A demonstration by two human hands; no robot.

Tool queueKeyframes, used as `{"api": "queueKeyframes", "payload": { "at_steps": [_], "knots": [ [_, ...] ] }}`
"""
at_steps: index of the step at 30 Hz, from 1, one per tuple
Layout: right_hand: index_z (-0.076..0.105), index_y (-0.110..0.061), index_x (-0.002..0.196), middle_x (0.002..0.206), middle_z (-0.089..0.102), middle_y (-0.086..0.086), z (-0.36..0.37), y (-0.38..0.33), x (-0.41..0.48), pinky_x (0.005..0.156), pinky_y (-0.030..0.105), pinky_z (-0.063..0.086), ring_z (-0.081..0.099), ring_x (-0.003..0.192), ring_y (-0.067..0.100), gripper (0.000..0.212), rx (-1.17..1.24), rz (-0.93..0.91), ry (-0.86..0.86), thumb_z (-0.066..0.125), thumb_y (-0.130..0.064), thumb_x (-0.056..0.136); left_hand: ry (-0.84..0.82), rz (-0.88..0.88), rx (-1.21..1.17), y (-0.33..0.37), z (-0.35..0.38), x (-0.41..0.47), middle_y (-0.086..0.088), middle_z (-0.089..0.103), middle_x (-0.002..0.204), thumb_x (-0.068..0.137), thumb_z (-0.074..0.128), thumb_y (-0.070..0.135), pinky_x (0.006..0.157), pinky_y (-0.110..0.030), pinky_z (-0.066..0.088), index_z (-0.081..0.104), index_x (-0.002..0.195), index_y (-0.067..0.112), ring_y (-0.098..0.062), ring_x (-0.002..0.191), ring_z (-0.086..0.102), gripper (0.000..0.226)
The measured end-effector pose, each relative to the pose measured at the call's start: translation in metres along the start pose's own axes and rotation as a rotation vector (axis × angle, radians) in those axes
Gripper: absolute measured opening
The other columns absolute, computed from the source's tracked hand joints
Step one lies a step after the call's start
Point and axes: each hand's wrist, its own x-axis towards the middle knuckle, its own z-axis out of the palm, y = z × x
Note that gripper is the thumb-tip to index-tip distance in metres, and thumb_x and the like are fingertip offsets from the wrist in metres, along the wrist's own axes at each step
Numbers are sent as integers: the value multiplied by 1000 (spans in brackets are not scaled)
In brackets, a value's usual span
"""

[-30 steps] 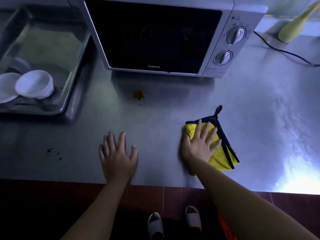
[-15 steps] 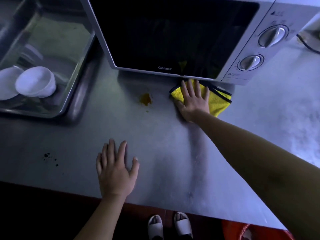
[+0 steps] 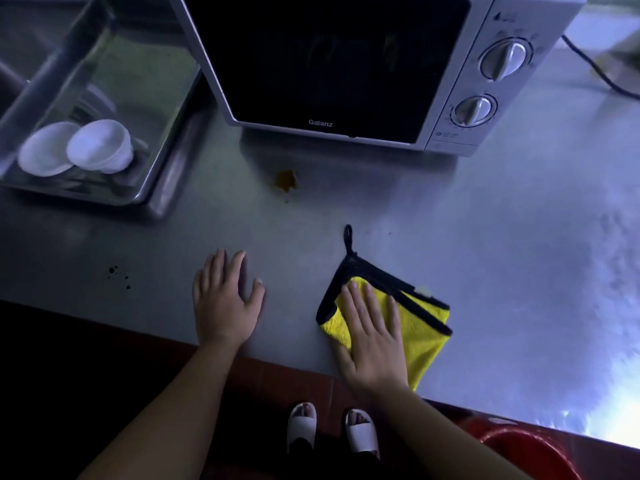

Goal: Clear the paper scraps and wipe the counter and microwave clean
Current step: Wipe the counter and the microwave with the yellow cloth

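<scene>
Yellow cloth (image 3: 419,327) with black edging lies flat on the steel worktop (image 3: 502,254), near its front edge. The right hand (image 3: 372,336) presses on it with straight fingers. The left hand (image 3: 225,303) rests flat and spread on the bare metal beside it and holds nothing. The orange stain (image 3: 285,180) lies ahead of the right hand and to its left, just before the microwave (image 3: 329,64). The left hand is nearer to it, but the right one has the cloth, so the next stroke probably goes forward and leftward.
</scene>
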Motion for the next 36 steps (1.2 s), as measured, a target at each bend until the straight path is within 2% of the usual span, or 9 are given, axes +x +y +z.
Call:
{"api": "queueKeyframes", "payload": {
  "at_steps": [4,9,14,18,23,25,31,36],
  "knots": [
    [17,-20,159,167,6,-4,6,-29,-5,123,54,-1,-2,155,19,73,123,247,44,23,-52,94,-38,-22,-8,4,-7,1,-15,43,152,85,41,52,117,-50,26,55,139,18,-34,141,37,65],
    [-3,-25,160,167,-11,-6,10,-62,54,120,53,-13,-20,152,17,81,201,665,102,18,-55,87,-66,-14,-42,-12,-15,24,-13,49,145,82,44,49,104,-54,37,57,135,21,-39,130,44,62],
    [-12,-19,159,167,-17,0,2,-72,150,119,56,-14,-23,152,23,83,195,813,113,30,-52,95,-58,-15,21,-37,-19,57,-26,42,150,86,38,47,113,-56,31,51,143,7,-46,136,40,70],
    [-9,-19,159,167,-15,1,-2,-75,234,119,57,-13,-20,152,24,80,104,704,114,26,-53,96,-18,54,30,-48,-8,58,-28,43,149,89,46,42,114,-55,30,51,142,6,-46,135,41,64],
    [0,-22,161,168,-8,-2,-2,-95,324,120,55,-13,-14,154,21,76,-34,313,20,24,-55,97,-21,72,15,-55,-3,59,-23,39,153,89,50,43,118,-53,23,48,146,10,-43,140,36,66],
    [0,-25,160,168,-8,-2,-1,-100,340,121,56,-11,-14,154,21,77,-109,186,-37,17,-59,94,-45,69,-1,-56,-2,57,-22,37,155,88,52,44,119,-53,22,47,147,11,-42,142,33,67],
    [-8,-29,159,168,-11,-4,3,-96,320,121,56,-8,-15,154,20,77,-299,-9,-116,6,-66,92,-74,68,-64,-58,-2,57,-21,35,156,88,53,44,120,-52,19,45,148,13,-40,144,30,67],
    [-12,-31,158,166,-15,-6,12,-104,236,121,55,-11,-19,152,22,77,-292,-17,-121,7,-65,92,-99,55,-176,-61,-13,58,-17,37,156,86,52,38,121,-47,17,51,143,13,-37,146,29,62]
  ]
}}
